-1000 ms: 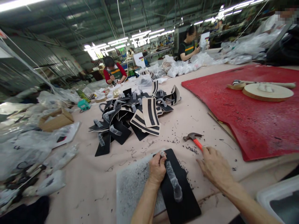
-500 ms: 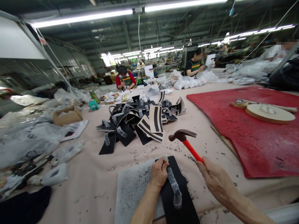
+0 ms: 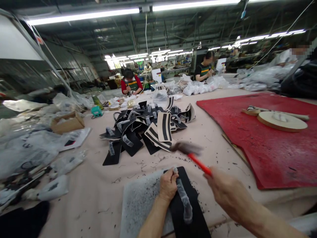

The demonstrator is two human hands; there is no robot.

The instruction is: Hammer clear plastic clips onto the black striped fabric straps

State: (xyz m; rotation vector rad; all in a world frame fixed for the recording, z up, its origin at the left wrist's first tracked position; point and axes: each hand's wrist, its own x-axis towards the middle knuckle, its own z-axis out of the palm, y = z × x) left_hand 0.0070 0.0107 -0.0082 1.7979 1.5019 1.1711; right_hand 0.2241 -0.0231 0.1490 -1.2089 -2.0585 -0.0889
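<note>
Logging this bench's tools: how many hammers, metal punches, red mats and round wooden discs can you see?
Hammer: 1, in the right hand
Metal punch: 1, in the left hand
Red mat: 1
Round wooden disc: 1
Total: 4

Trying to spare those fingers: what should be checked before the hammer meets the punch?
1. Left hand gripping the punch, with its top showing above the fist: ok.
2. Grip clear of the punch top: cannot tell; it wraps close beneath the top.
3. Right hand closed on the hammer, held raised: ok.
4. Hammer head lined up over the punch: cannot tell; the head is blurred.
5. Black piece lying partly on the white pad, under the punch: ok.
6. Pile of cut pieces apart from the pad: ok.
</note>
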